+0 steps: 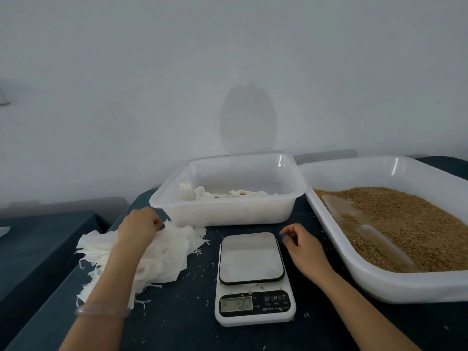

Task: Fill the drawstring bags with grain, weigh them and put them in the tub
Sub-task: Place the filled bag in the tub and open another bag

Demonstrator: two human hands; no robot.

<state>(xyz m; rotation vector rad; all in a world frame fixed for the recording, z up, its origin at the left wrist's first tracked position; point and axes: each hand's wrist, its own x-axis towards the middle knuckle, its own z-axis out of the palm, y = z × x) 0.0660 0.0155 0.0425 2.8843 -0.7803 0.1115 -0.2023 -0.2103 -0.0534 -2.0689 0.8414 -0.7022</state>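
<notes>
We are looking down at a table (177,312) covered in dark blue, pushed against a pale grey wall (228,72), with loose kernels scattered over the cloth. A white scale (253,279) sits in the middle of it, and we place everything else from there. Its long axis runs from us towards the wall, with the display at the near end facing us and the bare platform at the far end. We cannot read the blurred digits. Just behind the scale stands the white tub (228,206), with a few filled bags (215,195) lying low inside it. To the right of the scale is a larger white tray (379,282) holding brown grain (405,224). A clear scoop (367,231) lies in the grain on a slant, its handle towards the tray's near right and its mouth towards the tub. To the left of the scale the empty drawstring bags (167,254) lie in a loose white heap, strings trailing off its edges. Our left hand (138,228), a pale bracelet (101,311) on its wrist, rests on the far side of that heap with its fingers curled into the cloth, pinching it. Our right hand (301,247) hovers just beside the scale's right edge, fingers loosely bent and holding nothing. Farther left of the scale, well apart, is a second dark surface (38,244).
</notes>
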